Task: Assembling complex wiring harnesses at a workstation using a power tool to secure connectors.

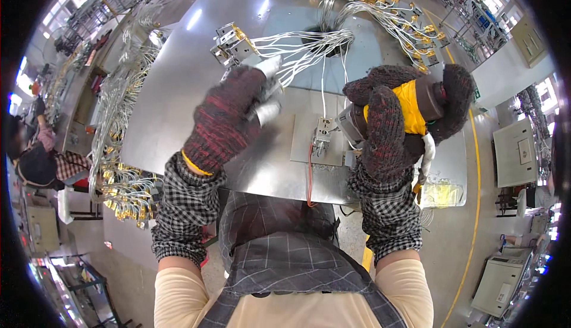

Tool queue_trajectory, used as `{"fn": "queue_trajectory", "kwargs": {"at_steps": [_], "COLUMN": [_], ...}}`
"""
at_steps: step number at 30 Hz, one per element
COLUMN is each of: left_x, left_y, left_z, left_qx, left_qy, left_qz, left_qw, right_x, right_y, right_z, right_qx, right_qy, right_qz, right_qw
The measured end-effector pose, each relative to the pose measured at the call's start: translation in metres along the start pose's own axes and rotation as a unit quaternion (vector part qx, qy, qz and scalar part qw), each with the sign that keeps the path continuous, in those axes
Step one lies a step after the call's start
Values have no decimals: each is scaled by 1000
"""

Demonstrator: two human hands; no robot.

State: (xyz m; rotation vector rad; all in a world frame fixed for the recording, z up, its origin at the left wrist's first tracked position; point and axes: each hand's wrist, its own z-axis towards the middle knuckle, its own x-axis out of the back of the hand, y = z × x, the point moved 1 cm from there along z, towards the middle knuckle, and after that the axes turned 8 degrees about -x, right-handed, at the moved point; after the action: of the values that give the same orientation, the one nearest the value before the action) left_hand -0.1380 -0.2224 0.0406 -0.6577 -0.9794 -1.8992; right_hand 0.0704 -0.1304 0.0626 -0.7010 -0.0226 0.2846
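My left hand (229,117), in a dark red and black knit glove with white-covered fingertips, hovers over the metal table with thumb and forefinger apart. Beyond it lies a cluster of small metal blocks (234,45), wired to a bundle of white wires (297,45). My right hand (386,126), gloved alike, is wrapped around a power screwdriver (410,105) bound with yellow tape. The tool's grey front end points left, close to a single metal block (323,130) on a flat plate (303,140). Whether they touch I cannot tell. Red wires (309,176) run from that block toward the table's near edge.
The white wires gather at a dark opening in the table (172,99). More wired brass-coloured parts (416,33) fan out at the far right. Bundled wire harnesses (119,108) hang on the left. A yellowish clear tray (443,194) sits at the right edge. Another person (50,155) is at far left.
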Motion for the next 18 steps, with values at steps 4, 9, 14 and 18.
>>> {"fn": "queue_trajectory", "kwargs": {"at_steps": [4, 9, 14, 18], "left_x": [17, 10, 34, 59], "left_y": [-29, -75, -92, -136], "left_z": [28, 35, 45, 61], "left_qx": [8, 6, 153, 140], "left_qy": [128, 162, 4, 0], "left_qz": [6, 62, -255, -245], "left_qw": [992, 985, 955, 959], "right_x": [-4, -14, -4, -5], "right_y": [-6, -5, 1, -5], "right_z": [1, -3, -8, -8], "right_qx": [-50, -40, -67, -77], "right_qy": [27, 72, 43, 39], "right_qz": [91, 75, 81, 91], "right_qw": [994, 994, 994, 992]}}
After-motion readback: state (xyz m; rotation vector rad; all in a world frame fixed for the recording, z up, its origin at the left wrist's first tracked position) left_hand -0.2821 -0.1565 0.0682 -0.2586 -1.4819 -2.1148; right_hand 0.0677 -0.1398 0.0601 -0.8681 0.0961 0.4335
